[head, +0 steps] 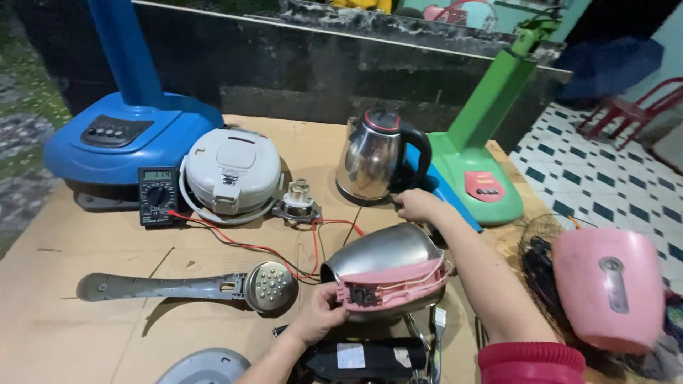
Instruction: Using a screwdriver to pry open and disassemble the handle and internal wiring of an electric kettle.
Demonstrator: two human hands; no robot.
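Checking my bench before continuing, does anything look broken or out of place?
Yes. The steel kettle lies on its side, pink base exposed, steadied by the left hand. A detached handle piece lies apart on the cardboard.

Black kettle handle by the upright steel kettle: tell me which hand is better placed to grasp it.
Right. The right hand already reaches beside the black handle of the upright kettle, while the left hand steadies the tipped kettle body at its pink base.

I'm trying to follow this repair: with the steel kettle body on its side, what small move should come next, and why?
Probably bring the right hand back to the tipped steel kettle body with the pink base. Only the left hand steadies it at the exposed pink underside, while the right hand reaches away near the upright black-handled steel kettle.
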